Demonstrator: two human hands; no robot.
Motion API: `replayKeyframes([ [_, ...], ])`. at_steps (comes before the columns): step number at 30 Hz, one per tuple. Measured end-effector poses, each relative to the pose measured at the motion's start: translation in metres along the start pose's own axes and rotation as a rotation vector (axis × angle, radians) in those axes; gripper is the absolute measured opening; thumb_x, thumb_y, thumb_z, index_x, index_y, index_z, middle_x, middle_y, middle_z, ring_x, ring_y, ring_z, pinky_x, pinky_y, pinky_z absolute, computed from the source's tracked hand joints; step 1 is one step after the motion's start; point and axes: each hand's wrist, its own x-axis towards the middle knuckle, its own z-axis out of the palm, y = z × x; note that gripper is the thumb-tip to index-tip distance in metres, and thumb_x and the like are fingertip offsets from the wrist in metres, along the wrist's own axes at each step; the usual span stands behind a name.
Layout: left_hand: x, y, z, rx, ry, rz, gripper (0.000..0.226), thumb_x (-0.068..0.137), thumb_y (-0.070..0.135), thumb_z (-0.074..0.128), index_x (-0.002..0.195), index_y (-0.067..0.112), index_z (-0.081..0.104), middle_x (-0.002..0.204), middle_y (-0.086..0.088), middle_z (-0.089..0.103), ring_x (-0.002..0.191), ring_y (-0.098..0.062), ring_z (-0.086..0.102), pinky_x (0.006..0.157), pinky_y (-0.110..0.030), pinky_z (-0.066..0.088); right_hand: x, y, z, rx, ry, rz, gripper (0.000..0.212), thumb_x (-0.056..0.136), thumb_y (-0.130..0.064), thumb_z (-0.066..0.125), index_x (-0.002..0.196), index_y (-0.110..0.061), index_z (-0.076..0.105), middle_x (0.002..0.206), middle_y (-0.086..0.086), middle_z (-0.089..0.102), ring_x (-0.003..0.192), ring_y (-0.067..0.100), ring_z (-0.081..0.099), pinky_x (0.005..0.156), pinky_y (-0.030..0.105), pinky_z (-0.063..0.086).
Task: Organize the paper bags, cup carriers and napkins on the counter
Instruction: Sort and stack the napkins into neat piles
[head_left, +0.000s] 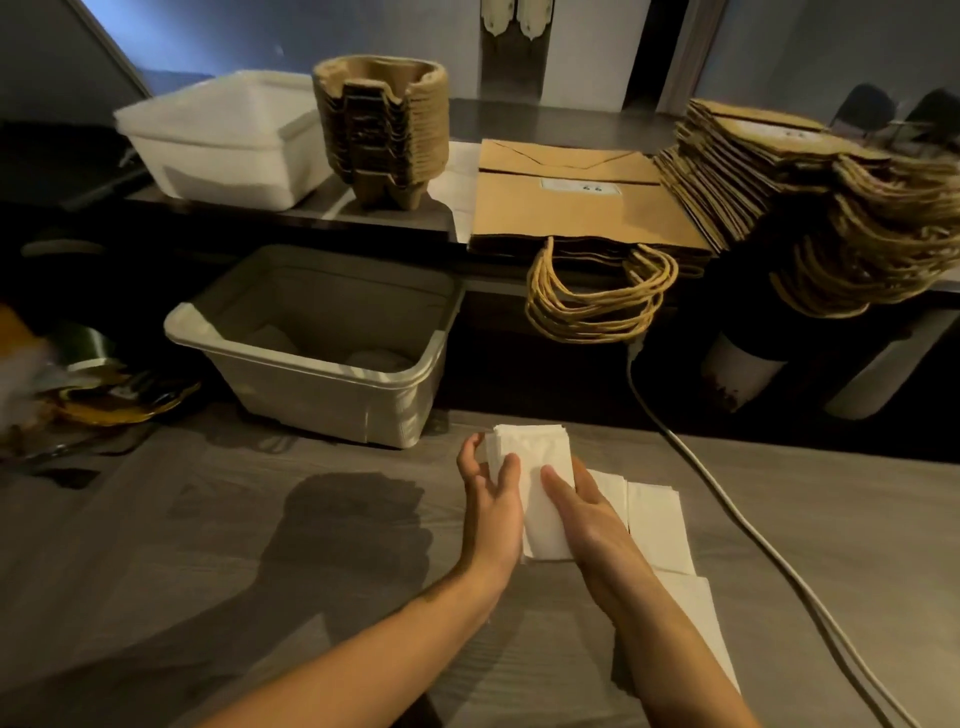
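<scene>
At the near middle of the counter (260, 545), both hands hold a napkin stack (535, 488) btw them. The left hand (491, 501) curls round its left edge w/ thumb on top. The right hand (584, 514) grips the right side, thumb on top, fingers hidden behind the paper. Can't tell if the stack's lifted or resting. Loose napkins (657, 519) lie just right of it, partly under the right forearm, running toward the bottom edge. Open counter stretches left of the hands, in shadow. A white cable (727, 499) crosses diagonally on the right, near the napkins. Ahead, a grey bin (322, 332) sits at the counter's far edge w/ some white stuff inside, hard to make out. On the raised ledge (545, 122) behind: white tub (223, 135), stacked cup carriers (382, 124), flat paper bags (571, 208) w/ handles hanging over the front edge, & a taller slumped bag pile (748, 150) at right, cut off by the frame. Far left is dark clutter, blurred.
</scene>
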Motion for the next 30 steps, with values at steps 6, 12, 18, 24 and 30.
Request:
replayKeyframes([
  [6, -0.004, 0.04, -0.036, 0.036, 0.025, 0.19, 0.048, 0.087, 0.048, 0.048, 0.12, 0.053, 0.014, 0.128, 0.009, 0.041, 0.108, -0.014, 0.054, 0.085, -0.031, 0.052, -0.006, -0.046, 0.027, -0.131, -0.033, -0.194, 0.067, 0.093, -0.038, 0.051, 0.148, -0.034, 0.012, 0.13, -0.013, 0.043, 0.087, -0.001, 0.053, 0.059, 0.012, 0.049],
  [12, -0.005, 0.12, -0.09, -0.062, 0.103, 0.283, 0.045, 0.092, 0.033, 0.048, 0.122, 0.051, 0.02, 0.107, 0.009, 0.055, 0.085, -0.009, 0.063, 0.058, -0.017, 0.051, -0.028, -0.124, 0.068, -0.337, -0.124, -0.452, 0.075, 0.088, -0.047, 0.053, 0.147, -0.038, 0.007, 0.121, -0.023, 0.044, 0.092, -0.003, 0.05, 0.073, 0.014, 0.046],
  [18, 0.009, 0.222, -0.124, -0.139, 0.178, 0.485, 0.03, 0.096, 0.035, 0.04, 0.116, 0.053, 0.026, 0.103, 0.011, 0.054, 0.08, -0.009, 0.061, 0.056, -0.023, 0.055, -0.036, -0.233, 0.105, -0.407, -0.082, -0.738, 0.07, 0.09, -0.045, 0.05, 0.148, -0.036, 0.011, 0.119, -0.015, 0.046, 0.095, 0.005, 0.058, 0.076, 0.023, 0.053],
  [24, 0.081, 0.319, -0.145, -0.207, 0.234, 0.601, 0.04, 0.099, 0.031, 0.039, 0.136, 0.034, 0.024, 0.119, -0.002, 0.05, 0.085, -0.012, 0.058, 0.062, -0.025, 0.052, 0.001, -0.343, 0.137, -0.361, -0.121, -0.766, 0.041, 0.094, -0.038, 0.051, 0.13, -0.021, 0.045, 0.11, -0.001, 0.059, 0.093, 0.015, 0.061, 0.085, 0.033, 0.055],
  [30, 0.157, 0.372, -0.175, -0.212, 0.215, 0.545, 0.042, 0.1, 0.031, 0.039, 0.138, 0.032, 0.023, 0.114, -0.003, 0.049, 0.083, -0.013, 0.058, 0.056, -0.023, 0.051, 0.049, -0.414, 0.153, -0.341, -0.21, -0.585, 0.017, 0.09, -0.026, 0.06, 0.107, -0.022, 0.056, 0.098, 0.0, 0.06, 0.088, 0.014, 0.061, 0.075, 0.022, 0.054],
])
